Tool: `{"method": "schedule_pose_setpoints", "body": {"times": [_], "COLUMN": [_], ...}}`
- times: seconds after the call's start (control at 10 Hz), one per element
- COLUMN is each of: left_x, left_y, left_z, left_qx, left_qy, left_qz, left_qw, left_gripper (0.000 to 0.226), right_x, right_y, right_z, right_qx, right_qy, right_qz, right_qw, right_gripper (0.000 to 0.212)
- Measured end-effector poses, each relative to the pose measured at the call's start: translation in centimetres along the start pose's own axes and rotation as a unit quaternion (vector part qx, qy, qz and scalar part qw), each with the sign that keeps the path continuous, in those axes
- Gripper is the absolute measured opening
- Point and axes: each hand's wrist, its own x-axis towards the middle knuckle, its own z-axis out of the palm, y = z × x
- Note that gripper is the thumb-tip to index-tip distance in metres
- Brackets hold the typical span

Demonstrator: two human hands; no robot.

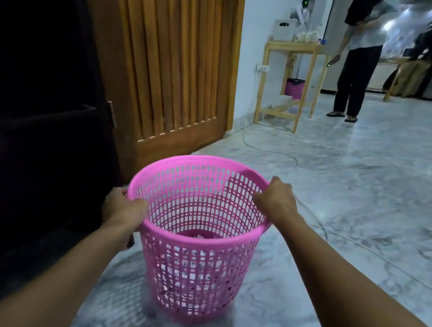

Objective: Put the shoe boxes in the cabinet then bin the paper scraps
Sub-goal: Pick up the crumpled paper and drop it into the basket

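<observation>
We've got a bright pink basket (233, 275), its wall a grid of holes, white paper scraps (200, 237) showing through. We see the floor (364, 204) marbled grey and white, the cabinet (33, 80) near black, the door (172, 53) brown with vertical slats, the table (286, 46) pale yellow wood.

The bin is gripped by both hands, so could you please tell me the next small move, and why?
Probably settle the bin on the floor and let go: the left hand and right hand both grip its rim, and scraps already lie inside.
</observation>
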Motion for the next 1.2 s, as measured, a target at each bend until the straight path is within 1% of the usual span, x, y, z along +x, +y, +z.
{"method": "schedule_pose_setpoints", "body": {"times": [0.1, 0.2, 0.3, 0.4, 0.5, 0.6, 0.7, 0.8, 0.9, 1.0, 1.1, 1.2], "left_x": [-0.4, -1.0, -1.2, -0.8, 0.0, -0.4, -1.3, -2.2, -1.6, -1.0, -1.5, -1.5], "left_y": [-1.3, -2.8, -4.9, -7.1, -8.9, -9.5, -10.5, -11.3, -11.4, -11.0, -9.7, -5.2], "left_z": [-5.8, -11.6, -16.5, -19.1, -19.9, -19.8, -18.8, -17.7, -17.9, -18.5, -18.9, -19.2], "left_qx": [0.003, 0.012, 0.017, -0.005, -0.025, -0.085, -0.101, -0.109, -0.094, -0.034, 0.083, 0.102], "left_qy": [0.025, 0.061, 0.101, 0.151, 0.178, 0.175, 0.175, 0.150, 0.157, 0.158, 0.153, 0.121], "left_qz": [-0.006, -0.033, -0.061, -0.076, -0.084, -0.102, -0.072, -0.033, -0.034, -0.048, -0.001, 0.082], "left_qw": [1.000, 0.998, 0.993, 0.986, 0.980, 0.975, 0.977, 0.982, 0.983, 0.986, 0.985, 0.984], "left_gripper": [0.015, 0.019, 0.018, 0.019, 0.028, 0.030, 0.034, 0.043, 0.046, 0.048, 0.057, 0.055], "right_x": [-0.8, -3.2, -6.3, -9.0, -10.7, -11.4, -12.2, -13.5, -14.9, -15.1, -14.2, -14.1], "right_y": [-2.4, -6.0, -9.5, -11.4, -12.2, -12.0, -11.7, -11.6, -12.1, -12.6, -13.1, -15.6], "right_z": [0.3, 1.7, 4.1, 6.5, 8.3, 9.5, 10.6, 12.2, 13.7, 14.1, 13.7, 11.4], "right_qx": [0.029, 0.036, 0.072, 0.112, 0.153, 0.201, 0.185, 0.154, 0.202, 0.180, 0.086, 0.097], "right_qy": [-0.028, -0.063, -0.109, -0.158, -0.204, -0.265, -0.289, -0.245, -0.174, -0.125, -0.118, -0.119], "right_qz": [-0.033, -0.080, -0.132, -0.170, -0.201, -0.203, -0.255, -0.279, -0.258, -0.249, -0.238, -0.293], "right_qw": [0.999, 0.994, 0.983, 0.966, 0.946, 0.921, 0.904, 0.916, 0.929, 0.943, 0.960, 0.944], "right_gripper": [0.025, 0.026, 0.030, 0.033, 0.033, 0.034, 0.050, 0.052, 0.047, 0.041, 0.042, 0.047]}}
